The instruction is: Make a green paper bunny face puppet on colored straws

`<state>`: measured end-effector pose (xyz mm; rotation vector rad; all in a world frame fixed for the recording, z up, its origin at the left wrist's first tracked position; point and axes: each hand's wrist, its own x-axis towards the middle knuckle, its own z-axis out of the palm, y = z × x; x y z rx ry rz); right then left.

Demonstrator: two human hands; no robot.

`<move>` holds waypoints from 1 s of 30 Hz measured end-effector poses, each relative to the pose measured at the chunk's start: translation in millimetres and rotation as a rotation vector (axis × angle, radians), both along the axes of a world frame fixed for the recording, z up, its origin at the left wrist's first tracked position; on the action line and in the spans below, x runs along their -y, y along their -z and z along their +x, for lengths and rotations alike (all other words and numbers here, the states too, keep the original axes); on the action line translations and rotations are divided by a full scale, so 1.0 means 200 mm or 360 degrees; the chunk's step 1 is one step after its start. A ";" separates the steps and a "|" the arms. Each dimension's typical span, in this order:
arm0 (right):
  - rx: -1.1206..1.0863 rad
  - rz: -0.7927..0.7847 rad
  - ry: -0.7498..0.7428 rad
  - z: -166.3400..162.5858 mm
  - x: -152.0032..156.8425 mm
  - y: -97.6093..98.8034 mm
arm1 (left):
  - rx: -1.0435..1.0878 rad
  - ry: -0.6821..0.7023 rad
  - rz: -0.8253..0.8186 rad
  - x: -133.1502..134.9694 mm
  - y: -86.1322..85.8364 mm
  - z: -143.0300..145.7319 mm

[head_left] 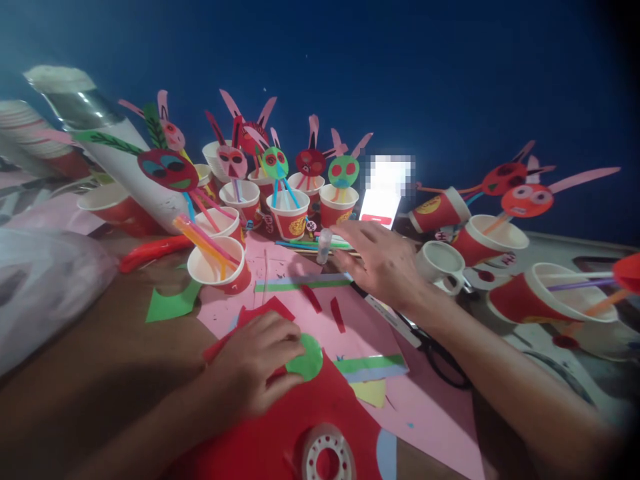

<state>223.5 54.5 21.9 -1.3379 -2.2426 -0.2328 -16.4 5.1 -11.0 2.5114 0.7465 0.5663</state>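
My left hand (267, 353) is above the red paper sheet (320, 407), its curled fingers and thumb at the left edge of a green paper circle (311, 358). Farther back, my right hand (383, 257) stretches leftward with fingers apart. Its fingertips are close beside a small translucent tube (324, 247) standing upright; whether they touch it I cannot make out. Behind the tube lie several coloured straws (295, 246). Two narrow red paper strips (338, 315) rest on the pink paper (425, 407) between my hands.
Red-and-white paper cups (288, 220) with paper faces on straws stand along the back. A lit phone (383, 193) leans there. A white mug (440, 267) is right, a tape roll (327, 457) in front, a plastic bag (45, 293) left. Green scrap paper (173, 303) lies left.
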 end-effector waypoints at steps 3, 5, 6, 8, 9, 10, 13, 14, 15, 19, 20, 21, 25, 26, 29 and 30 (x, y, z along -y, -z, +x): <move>-0.0100 -0.0092 -0.0189 0.00 0.10 0.01 | -0.0152 0.0054 0.0029 0.02 0.00 0.00; -0.0163 -0.0194 -0.0268 0.00 0.16 0.02 | -0.0214 0.0081 0.0050 0.02 0.01 0.00; -0.0185 -0.0248 -0.0281 0.00 0.18 0.03 | -0.0232 0.0092 0.0074 0.02 0.01 0.00; -0.0219 -0.0356 -0.0270 0.00 0.21 0.03 | -0.0245 0.0108 0.0138 0.01 0.02 0.00; -0.0237 -0.0407 -0.0255 0.00 0.22 0.03 | -0.0234 0.0114 0.0171 0.01 0.02 0.00; -0.0254 -0.0461 -0.0242 0.00 0.22 0.04 | -0.0215 0.0119 0.0196 0.01 0.03 0.00; -0.0330 -0.0560 -0.0228 -0.01 0.21 0.05 | -0.0111 0.0088 0.0158 0.00 0.03 0.01; -0.0364 -0.0582 -0.0238 -0.01 0.21 0.06 | -0.0062 0.0067 0.0095 0.00 0.02 0.01; -0.0410 -0.0604 -0.0257 -0.02 0.21 0.07 | -0.0010 0.0036 -0.0001 0.00 0.01 0.01; -0.0782 -0.0877 -0.0308 -0.07 0.23 0.09 | 0.0291 -0.0467 -0.0715 -0.01 -0.04 0.00; -0.0928 -0.1008 -0.0289 -0.09 0.23 0.09 | 0.0385 -0.0659 -0.0956 -0.01 -0.05 0.00; -0.1082 -0.1163 -0.0268 -0.10 0.24 0.09 | 0.0495 -0.0820 -0.1197 -0.02 -0.05 0.00; -0.1697 -0.1838 -0.0247 -0.16 0.26 0.11 | 0.0986 -0.1005 -0.1810 -0.02 -0.04 0.01; -0.1823 -0.1967 -0.0252 -0.17 0.26 0.11 | 0.1075 -0.1013 -0.1860 -0.02 -0.03 0.02; -0.1985 -0.2112 -0.0210 -0.20 0.26 0.13 | 0.1188 -0.1024 -0.1917 -0.01 -0.02 0.03; -0.1982 -0.2095 -0.0187 -0.20 0.26 0.13 | 0.1191 -0.1012 -0.1935 -0.01 -0.02 0.03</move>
